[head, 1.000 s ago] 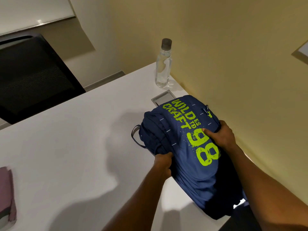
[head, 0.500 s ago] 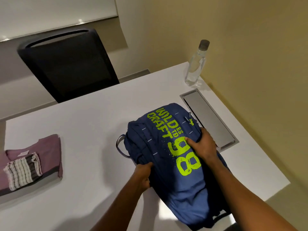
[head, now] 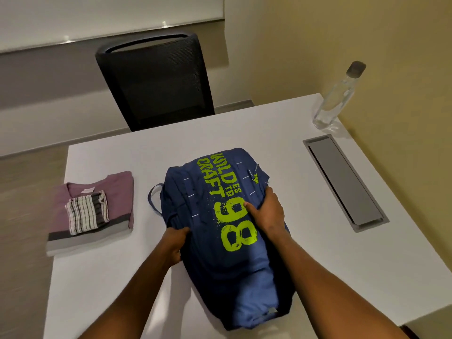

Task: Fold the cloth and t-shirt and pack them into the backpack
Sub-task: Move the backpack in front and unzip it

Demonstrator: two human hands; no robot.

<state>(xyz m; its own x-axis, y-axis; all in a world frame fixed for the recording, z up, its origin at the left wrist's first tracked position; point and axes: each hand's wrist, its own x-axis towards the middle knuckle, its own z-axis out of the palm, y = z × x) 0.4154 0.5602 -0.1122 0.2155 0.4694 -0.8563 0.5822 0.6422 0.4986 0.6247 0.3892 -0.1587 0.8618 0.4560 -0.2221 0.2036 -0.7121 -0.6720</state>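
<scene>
Writing: the navy fabric backpack (head: pixel 234 277) reads "WILD CRAFT" and "98" in lime green.
Position: it lies flat on the white table (head: pixel 342 265).
Grip, left: the left hand (head: pixel 174 243) curls round its left edge.
Grip, right: the right hand (head: pixel 266 211) clasps its right side, thumb on the "9".
Clothes: the folded striped cloth (head: pixel 85 214) sits on the folded purple t-shirt (head: pixel 117 184), left of the backpack and apart from it.
Room: black mesh chair (head: pixel 156 79), clear capped bottle (head: pixel 335 101), grey table hatch (head: pixel 344 182), yellow wall (head: pixel 367 33).

Yellow wall (head: pixel 342 33) R, blk mesh chair (head: pixel 156 81) behind white table (head: pixel 244 133)

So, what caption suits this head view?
Left hand and right hand grip the blue backpack on a table, folded t-shirt and striped cloth beside it.
</scene>
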